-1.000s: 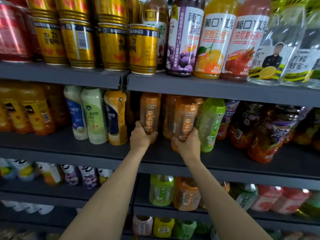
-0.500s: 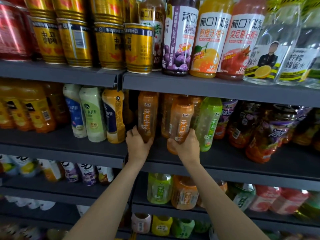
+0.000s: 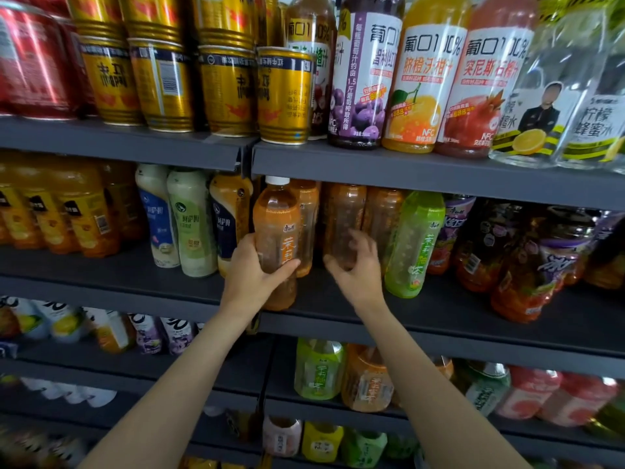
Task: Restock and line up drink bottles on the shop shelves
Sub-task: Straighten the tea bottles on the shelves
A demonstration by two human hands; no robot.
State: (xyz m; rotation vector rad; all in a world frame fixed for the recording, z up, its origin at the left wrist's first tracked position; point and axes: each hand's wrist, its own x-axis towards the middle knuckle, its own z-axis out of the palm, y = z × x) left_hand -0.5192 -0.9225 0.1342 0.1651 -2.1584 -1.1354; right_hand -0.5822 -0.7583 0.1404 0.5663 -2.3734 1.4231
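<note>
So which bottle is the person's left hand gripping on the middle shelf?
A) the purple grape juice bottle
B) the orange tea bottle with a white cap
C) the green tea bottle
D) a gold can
B: the left hand has its fingers and thumb wrapped round the orange tea bottle with the white cap, at the front edge of the middle shelf.

1. The left hand (image 3: 252,275) grips an orange tea bottle (image 3: 277,238) with a white cap, standing at the front edge of the middle shelf (image 3: 439,319).
2. The right hand (image 3: 358,269) has its fingers (image 3: 363,242) curled loosely at a second orange bottle (image 3: 343,218) further back; whether it grips is unclear.
3. A green bottle (image 3: 414,242) leans just beside the right hand.
4. Gold cans (image 3: 284,93) and tall juice bottles (image 3: 422,82) line the upper shelf (image 3: 422,167).
</note>
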